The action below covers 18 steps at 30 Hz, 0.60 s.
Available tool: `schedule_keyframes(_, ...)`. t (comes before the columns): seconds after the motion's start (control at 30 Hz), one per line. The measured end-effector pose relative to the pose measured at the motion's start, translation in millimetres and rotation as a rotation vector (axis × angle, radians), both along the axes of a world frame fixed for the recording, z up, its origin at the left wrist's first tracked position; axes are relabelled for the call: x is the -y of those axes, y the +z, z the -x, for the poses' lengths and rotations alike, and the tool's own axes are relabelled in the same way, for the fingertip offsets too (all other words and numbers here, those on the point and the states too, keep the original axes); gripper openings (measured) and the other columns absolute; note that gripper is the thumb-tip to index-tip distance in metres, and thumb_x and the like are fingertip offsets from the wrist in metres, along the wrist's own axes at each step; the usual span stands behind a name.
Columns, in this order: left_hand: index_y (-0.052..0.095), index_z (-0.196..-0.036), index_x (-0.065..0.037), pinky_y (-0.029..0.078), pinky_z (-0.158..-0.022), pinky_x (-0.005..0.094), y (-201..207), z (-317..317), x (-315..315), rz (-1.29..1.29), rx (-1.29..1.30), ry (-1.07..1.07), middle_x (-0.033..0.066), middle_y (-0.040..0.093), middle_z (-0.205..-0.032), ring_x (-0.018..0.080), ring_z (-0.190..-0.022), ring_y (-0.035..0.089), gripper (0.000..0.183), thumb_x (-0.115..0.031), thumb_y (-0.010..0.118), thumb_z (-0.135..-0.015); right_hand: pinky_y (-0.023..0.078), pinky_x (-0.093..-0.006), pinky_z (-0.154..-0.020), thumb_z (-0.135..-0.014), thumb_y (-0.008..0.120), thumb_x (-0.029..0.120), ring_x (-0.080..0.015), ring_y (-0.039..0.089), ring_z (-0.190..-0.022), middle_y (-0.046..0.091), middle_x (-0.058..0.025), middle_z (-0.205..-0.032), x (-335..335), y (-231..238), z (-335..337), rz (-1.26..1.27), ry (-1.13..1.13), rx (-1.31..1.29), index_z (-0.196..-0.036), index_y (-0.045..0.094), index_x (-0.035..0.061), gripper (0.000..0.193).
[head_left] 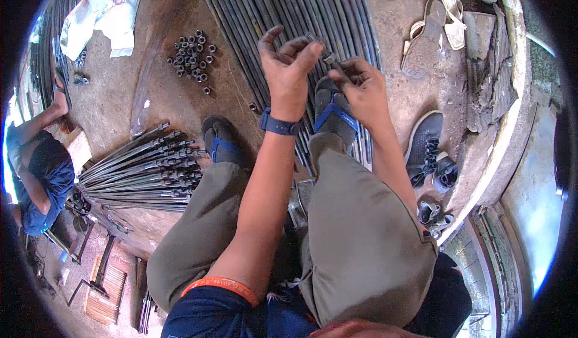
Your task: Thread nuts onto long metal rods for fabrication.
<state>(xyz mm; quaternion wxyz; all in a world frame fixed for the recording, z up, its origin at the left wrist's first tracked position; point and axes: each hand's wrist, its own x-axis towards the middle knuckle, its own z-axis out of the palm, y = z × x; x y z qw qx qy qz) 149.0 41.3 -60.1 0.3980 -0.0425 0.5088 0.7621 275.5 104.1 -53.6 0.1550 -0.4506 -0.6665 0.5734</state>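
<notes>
Above the rods in front of me, my right hand [362, 91] is closed around a dark metal rod [338, 67], thumb and fingers pressed together near its end. A nut-like collar [327, 55] sits on that rod close to the fingers. My left hand [288, 67], with a blue band on its wrist, pinches at the rod's threaded tip [311, 36]; its index finger is raised, and the thumb hides part of the grip. Long dark metal rods [265, 25] lie side by side beneath both hands. A loose pile of metal nuts [192, 55] rests on the floor to the left.
Rods with fitted ends [162, 169] fan out at left, near another person [39, 181]. One nut [253, 106] lies by the rods. My sandalled feet [226, 142] flank the work. Loose sandals [426, 31] and a dark shoe [425, 142] are at right. A white sack [102, 19] lies far left.
</notes>
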Motion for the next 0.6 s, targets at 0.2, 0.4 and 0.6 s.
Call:
schedule_keyframes(0.2,0.027,-0.127,0.001,0.052,-0.083,0.0353,-4,-4,0,0.009,-0.061,-0.041,0.0151,0.060,-0.096,0.0262,-0.093,0.064,0.067,0.005,0.071,-0.076,0.043,-0.0282,-0.057,-0.080,0.071,0.012,-0.0127,0.053,-0.061,0.058,-0.0087,-0.065,-2,1,-1,0.106,0.032,0.027,-0.085,0.059,-0.0031,0.020)
schedule_keyframes(0.4,0.027,-0.130,0.001,0.051,-0.087,0.0367,-2,5,2,-0.272,0.298,-0.080,0.0154,0.062,-0.098,0.0298,-0.101,0.063,0.071,0.005,0.071,-0.075,0.042,-0.0274,-0.059,-0.081,0.071,0.013,-0.0118,0.053,-0.063,0.057,-0.0079,-0.067,-5,8,1,0.187,0.050,0.046,-0.085,0.059,-0.0028,0.020)
schedule_keyframes(0.6,0.033,-0.125,0.000,0.052,-0.079,0.0305,-7,6,6,0.061,-0.099,-0.115,0.0139,0.063,-0.097,0.0191,-0.090,0.063,0.066,-0.002,0.075,-0.074,0.043,-0.0275,-0.060,-0.081,0.071,0.014,-0.0121,0.053,-0.064,0.057,-0.0083,-0.068,-4,4,1,0.107,0.044,0.034,-0.085,0.059,-0.0025,0.021)
